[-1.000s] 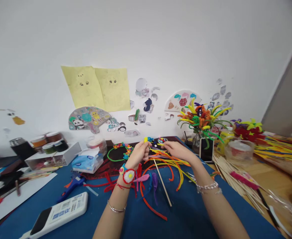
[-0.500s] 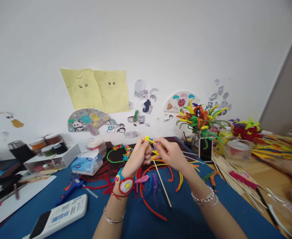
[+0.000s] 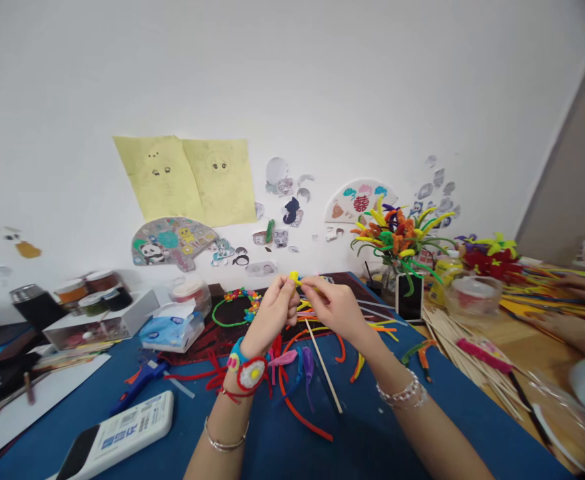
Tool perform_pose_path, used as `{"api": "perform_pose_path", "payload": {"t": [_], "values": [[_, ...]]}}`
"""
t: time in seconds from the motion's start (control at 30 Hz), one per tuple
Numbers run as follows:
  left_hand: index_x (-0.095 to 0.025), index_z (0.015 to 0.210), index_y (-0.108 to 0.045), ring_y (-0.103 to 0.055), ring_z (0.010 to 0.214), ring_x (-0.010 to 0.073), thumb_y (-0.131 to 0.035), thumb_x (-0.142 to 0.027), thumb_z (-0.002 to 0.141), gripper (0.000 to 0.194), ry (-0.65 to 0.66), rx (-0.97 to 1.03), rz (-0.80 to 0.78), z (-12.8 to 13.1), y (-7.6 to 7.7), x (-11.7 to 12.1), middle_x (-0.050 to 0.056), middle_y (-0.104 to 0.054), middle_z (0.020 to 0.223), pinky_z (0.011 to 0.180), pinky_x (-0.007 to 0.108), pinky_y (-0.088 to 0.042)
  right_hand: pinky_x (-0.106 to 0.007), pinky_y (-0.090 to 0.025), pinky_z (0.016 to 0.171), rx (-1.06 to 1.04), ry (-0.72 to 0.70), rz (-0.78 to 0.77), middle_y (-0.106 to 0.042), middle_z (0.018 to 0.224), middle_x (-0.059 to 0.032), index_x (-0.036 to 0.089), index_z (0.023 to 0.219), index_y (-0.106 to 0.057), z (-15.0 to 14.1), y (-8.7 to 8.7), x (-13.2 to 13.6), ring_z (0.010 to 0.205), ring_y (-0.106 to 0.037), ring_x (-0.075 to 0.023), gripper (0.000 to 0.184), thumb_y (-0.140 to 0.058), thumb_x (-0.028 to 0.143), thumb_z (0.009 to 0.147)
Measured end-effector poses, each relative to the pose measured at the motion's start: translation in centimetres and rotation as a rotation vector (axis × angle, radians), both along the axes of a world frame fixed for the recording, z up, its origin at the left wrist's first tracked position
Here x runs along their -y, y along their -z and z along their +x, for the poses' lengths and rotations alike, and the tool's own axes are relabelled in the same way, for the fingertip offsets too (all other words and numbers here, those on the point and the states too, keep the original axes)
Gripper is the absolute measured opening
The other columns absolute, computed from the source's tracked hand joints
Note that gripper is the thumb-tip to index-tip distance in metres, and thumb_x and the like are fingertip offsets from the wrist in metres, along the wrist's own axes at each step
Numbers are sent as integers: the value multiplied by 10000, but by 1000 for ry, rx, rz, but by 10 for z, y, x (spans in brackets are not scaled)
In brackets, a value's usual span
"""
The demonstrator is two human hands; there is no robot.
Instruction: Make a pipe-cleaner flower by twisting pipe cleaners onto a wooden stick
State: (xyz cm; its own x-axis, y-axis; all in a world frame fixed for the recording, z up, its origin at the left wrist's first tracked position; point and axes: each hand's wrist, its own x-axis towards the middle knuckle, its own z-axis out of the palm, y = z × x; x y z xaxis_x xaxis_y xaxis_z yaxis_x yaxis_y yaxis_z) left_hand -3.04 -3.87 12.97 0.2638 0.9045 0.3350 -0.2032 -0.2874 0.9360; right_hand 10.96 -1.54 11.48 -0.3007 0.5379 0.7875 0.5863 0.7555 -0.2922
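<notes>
Yellow pipe cleaner (image 3: 294, 275) pokes up between my two hands, above the middle of the blue table mat. My left hand (image 3: 275, 308) is closed, thumb and fingers pinching its bundled end. From the right, my right hand (image 3: 336, 307) pinches the same yellow piece, fingertips close to the left thumb. Just below the hands lie a thin wooden stick (image 3: 324, 367), a red pipe cleaner (image 3: 302, 420) and small purple (image 3: 307, 367) and pink (image 3: 283, 358) fuzzy shapes. Fingers hide most of the held piece.
A blue glue gun (image 3: 137, 387) and a white box-like device (image 3: 122, 433) lie at left, near a tissue pack (image 3: 171, 327). At right stand a pipe-cleaner bouquet (image 3: 397, 233), a phone (image 3: 409, 298) and wooden sticks (image 3: 472, 367). Another person's hands (image 3: 562, 327) are at far right.
My right hand has drawn closer to the left, and less of the yellow pipe cleaner shows between them. Another person's hands show more at the far right. The view shifted slightly.
</notes>
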Motion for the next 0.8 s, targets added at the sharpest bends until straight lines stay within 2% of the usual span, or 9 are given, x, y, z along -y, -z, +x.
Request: {"api": "perform_pose_path", "payload": {"t": [0.37, 0.6, 0.8], "values": [[-187, 710, -298, -201, 413, 16, -397, -471, 809, 317, -72, 55, -7, 3, 2, -1, -76, -250, 566, 371, 128, -207, -194, -336, 525, -8, -22, 27, -616, 645, -11, 183, 892, -592, -2, 0, 6, 491, -499, -93, 222, -407, 297, 849], [-183, 695, -308, -207, 402, 19, -394, -491, 802, 337, -81, 49, -40, 4, -1, 0, -75, -262, 552, 370, 137, -213, -205, -306, 510, 24, 64, 37, -622, 617, -16, 188, 872, -610, -3, -1, 8, 464, -491, -94, 233, -409, 301, 842], [-185, 709, -334, -215, 412, 37, -369, -480, 815, 316, -141, 25, -25, 10, 7, -3, -68, -265, 550, 380, 158, -206, -207, -305, 512, 8, 150, 53, -614, 584, -28, 174, 882, -596, -8, 2, 10, 492, -535, -112, 251, -385, 306, 855]]}}
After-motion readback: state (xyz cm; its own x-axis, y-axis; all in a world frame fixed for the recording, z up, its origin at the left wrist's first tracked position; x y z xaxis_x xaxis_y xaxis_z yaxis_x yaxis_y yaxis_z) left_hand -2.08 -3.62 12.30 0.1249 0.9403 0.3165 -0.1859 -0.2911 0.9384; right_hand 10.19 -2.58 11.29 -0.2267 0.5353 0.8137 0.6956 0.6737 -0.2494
